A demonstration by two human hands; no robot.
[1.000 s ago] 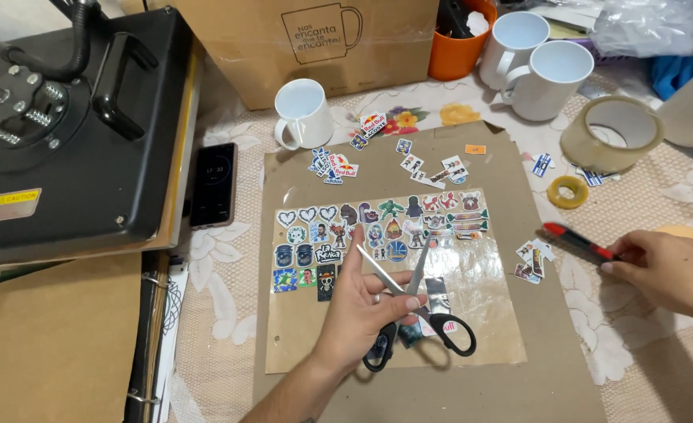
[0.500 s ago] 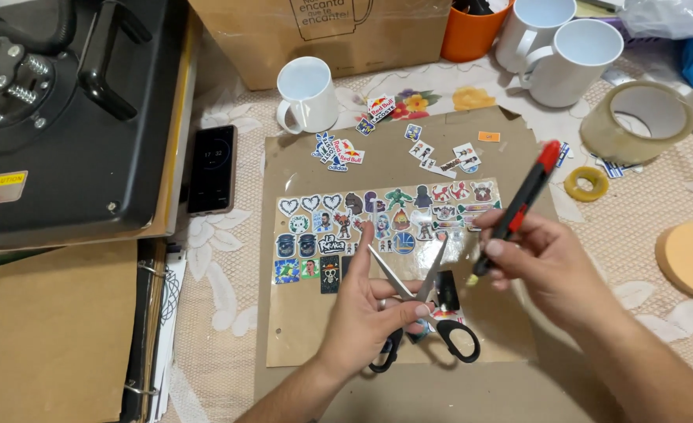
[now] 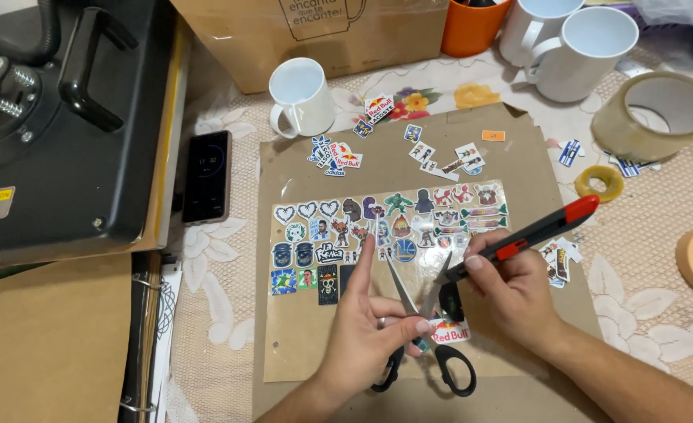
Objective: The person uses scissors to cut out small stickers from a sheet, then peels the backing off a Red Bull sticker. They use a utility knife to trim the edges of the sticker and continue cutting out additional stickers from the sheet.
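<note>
Nearest the camera, the left hand (image 3: 362,333) is closed around a pair of black-handled steel scissors (image 3: 421,329): thumb and fingers curl at the pivot and loops while the index finger points straight up along the sheet. The blades stand open in a narrow V, tips aimed away from the person. Just beside it, the right hand (image 3: 511,286) is closed in a pinch grip on a black utility knife with a red end (image 3: 530,235), which slants up and to the right, its working end down near the scissor blades. A small cut-out sticker in red, white and blue (image 3: 448,333) lies under the two tools, touching the scissors.

Judging from this, both hands carry a cutting tool over one small spot, so the step goes best if only one edge works at a time: one tool should be held quiet, the knife tip low and away from the left fingers, and the sticker flat.

Beyond the hands lies the clear sheet of small printed stickers (image 3: 386,235) on a brown card backing (image 3: 519,157), with loose cut stickers (image 3: 335,153) scattered at its far edge. Farther off stand a white ceramic mug (image 3: 303,98), a black phone (image 3: 207,176) and a large black heat press (image 3: 57,117) to the left, and a roll of clear tape (image 3: 656,113) to the right.
</note>
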